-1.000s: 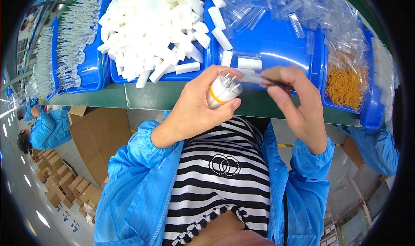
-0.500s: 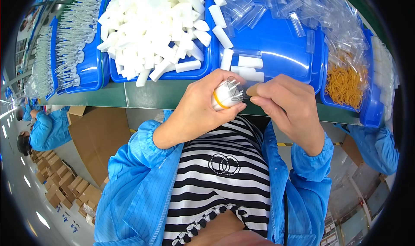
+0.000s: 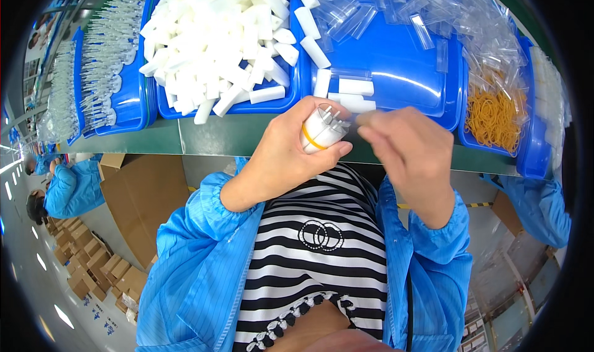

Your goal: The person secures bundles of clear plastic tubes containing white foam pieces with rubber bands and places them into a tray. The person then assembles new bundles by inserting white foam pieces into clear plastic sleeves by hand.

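Observation:
My left hand (image 3: 278,146) is wrapped round a small bundle of white sticks (image 3: 316,135). A yellow rubber band (image 3: 314,139) circles the bundle, and thin, pale tips poke up at its upper end inside what looks like a clear sleeve. The left thumb lies along the bundle's lower side. Just right of the tips is my right hand (image 3: 411,151), apart from the bundle. Its fingers are curled and smeared by motion, so whether anything is between them is hidden. Several loose white foam pieces (image 3: 356,87) lie just beyond both hands.
A blue tray (image 3: 297,92) heaped with white foam pieces (image 3: 216,42) stands ahead. To its right are clear plastic sleeves (image 3: 421,30) and yellow rubber bands (image 3: 495,117). Spiky white parts (image 3: 102,73) fill trays at the left. Cardboard boxes (image 3: 105,262) and co-workers in blue (image 3: 74,188) are behind.
My right hand has drawn slightly away from the bundle's tips, its fingers now blurred. The bundle in my left hand has tilted a little more upright.

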A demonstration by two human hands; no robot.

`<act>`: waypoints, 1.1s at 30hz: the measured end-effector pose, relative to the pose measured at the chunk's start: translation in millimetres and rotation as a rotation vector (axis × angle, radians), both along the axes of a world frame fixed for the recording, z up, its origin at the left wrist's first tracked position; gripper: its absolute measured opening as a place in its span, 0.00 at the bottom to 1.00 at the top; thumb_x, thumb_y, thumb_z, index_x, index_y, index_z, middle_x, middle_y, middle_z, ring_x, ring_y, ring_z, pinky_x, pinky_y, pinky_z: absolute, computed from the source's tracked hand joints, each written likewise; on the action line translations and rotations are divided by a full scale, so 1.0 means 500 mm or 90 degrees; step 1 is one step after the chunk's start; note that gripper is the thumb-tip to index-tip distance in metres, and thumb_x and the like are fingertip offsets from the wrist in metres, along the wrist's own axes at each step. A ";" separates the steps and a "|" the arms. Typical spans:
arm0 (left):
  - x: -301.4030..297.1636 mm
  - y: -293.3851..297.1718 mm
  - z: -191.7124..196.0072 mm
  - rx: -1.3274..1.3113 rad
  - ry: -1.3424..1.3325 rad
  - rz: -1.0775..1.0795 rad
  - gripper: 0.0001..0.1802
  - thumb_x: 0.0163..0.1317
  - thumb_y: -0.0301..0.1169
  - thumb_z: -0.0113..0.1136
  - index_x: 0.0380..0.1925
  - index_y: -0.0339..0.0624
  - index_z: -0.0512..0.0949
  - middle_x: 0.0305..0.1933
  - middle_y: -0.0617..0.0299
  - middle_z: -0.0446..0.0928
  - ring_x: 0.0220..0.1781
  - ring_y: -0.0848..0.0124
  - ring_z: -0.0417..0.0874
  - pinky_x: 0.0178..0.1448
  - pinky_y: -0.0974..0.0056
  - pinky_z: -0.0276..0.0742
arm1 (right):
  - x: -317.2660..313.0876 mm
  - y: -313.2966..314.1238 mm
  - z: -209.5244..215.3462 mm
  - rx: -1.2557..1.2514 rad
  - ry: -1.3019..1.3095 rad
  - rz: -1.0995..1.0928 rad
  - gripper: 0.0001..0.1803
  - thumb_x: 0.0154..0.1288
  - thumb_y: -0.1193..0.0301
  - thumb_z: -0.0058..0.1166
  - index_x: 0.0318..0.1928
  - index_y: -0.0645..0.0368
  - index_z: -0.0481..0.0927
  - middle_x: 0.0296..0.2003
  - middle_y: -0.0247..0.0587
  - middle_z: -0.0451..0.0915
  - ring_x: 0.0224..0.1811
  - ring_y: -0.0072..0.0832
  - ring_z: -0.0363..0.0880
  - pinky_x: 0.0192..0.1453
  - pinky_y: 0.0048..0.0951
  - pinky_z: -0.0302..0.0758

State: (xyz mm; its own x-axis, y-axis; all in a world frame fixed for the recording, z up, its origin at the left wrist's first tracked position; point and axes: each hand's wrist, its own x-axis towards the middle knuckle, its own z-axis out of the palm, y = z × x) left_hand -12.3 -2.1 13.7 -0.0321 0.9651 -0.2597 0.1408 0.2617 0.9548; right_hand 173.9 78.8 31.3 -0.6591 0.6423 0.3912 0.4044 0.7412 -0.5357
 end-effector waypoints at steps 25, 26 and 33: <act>0.010 0.018 -0.016 -0.161 -0.782 0.059 0.47 0.71 0.67 0.20 0.51 0.34 0.76 0.34 0.54 0.79 0.38 0.63 0.81 0.46 0.61 0.77 | -0.018 -0.011 -0.024 -0.069 0.138 0.072 0.34 0.42 0.60 0.74 0.52 0.56 0.79 0.56 0.38 0.78 0.54 0.38 0.75 0.56 0.39 0.69; 0.014 0.019 -0.015 -0.172 -0.823 0.071 0.46 0.71 0.66 0.20 0.52 0.37 0.76 0.36 0.55 0.80 0.40 0.63 0.81 0.50 0.61 0.78 | -0.027 -0.016 -0.032 -0.069 0.138 0.070 0.34 0.42 0.60 0.74 0.52 0.56 0.79 0.56 0.38 0.78 0.54 0.38 0.75 0.56 0.39 0.69; 0.006 -0.002 -0.007 -0.085 -0.573 0.061 0.40 0.75 0.61 0.25 0.61 0.36 0.69 0.49 0.52 0.78 0.49 0.62 0.82 0.58 0.58 0.77 | -0.024 -0.005 -0.038 -0.047 0.141 0.099 0.44 0.36 0.68 0.75 0.60 0.59 0.72 0.57 0.41 0.77 0.55 0.40 0.76 0.57 0.40 0.69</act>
State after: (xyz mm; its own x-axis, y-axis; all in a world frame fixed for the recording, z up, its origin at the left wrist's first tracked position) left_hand -9.1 -3.1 10.0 0.1581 0.9290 -0.3347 -0.6704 0.3499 0.6543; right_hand 161.9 76.2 12.5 -0.6556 0.5722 0.4927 0.1562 0.7412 -0.6529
